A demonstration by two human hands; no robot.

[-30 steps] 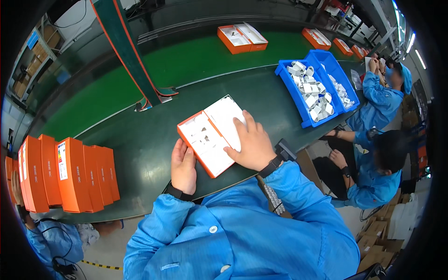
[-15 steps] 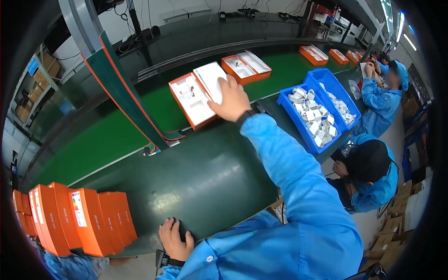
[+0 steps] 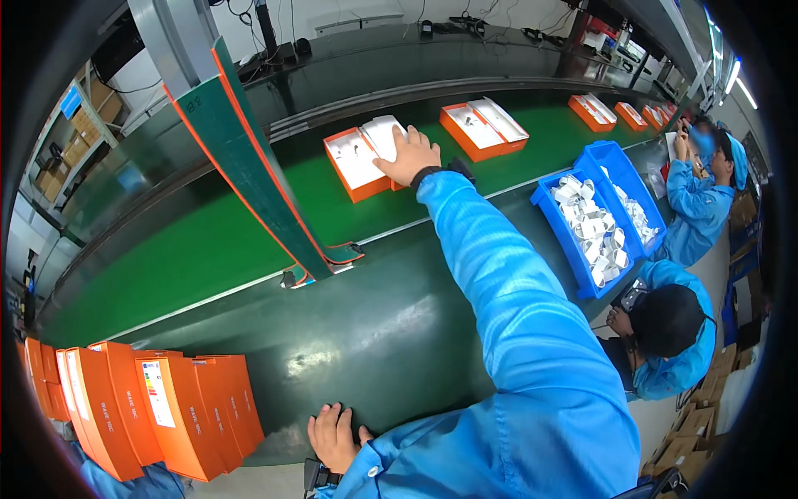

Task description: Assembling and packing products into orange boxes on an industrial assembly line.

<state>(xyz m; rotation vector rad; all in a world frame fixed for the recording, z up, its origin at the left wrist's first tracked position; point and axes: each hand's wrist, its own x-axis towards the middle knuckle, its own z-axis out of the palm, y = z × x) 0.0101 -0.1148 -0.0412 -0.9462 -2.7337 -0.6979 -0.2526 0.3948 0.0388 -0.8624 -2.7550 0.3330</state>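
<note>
An orange box (image 3: 353,194) with a white inner tray lies opened on the green conveyor belt, small dark parts showing in the tray. Its white-lined lid (image 3: 381,137) is folded back to the right. Over that lid's right side rests my right hand (image 3: 409,160), fingers spread and thumb across the white surface; the underside of the hand is hidden. My left hand (image 3: 334,437) lies open on the dark green table at the near edge, holding nothing. A second opened orange box (image 3: 485,148) sits farther right on the belt.
Closed orange boxes (image 3: 184,432) stand in a row at the near left. A green post (image 3: 249,158) with red edging rises at the belt's edge. On the right are blue bins (image 3: 573,258) of white parts. Co-workers (image 3: 677,324) sit beyond, with more opened boxes (image 3: 592,114) down the belt.
My right hand and the opened box have moved away from me, fully onto the belt. The second box is farther right from it. My left hand still rests on the table. The view has shifted.
</note>
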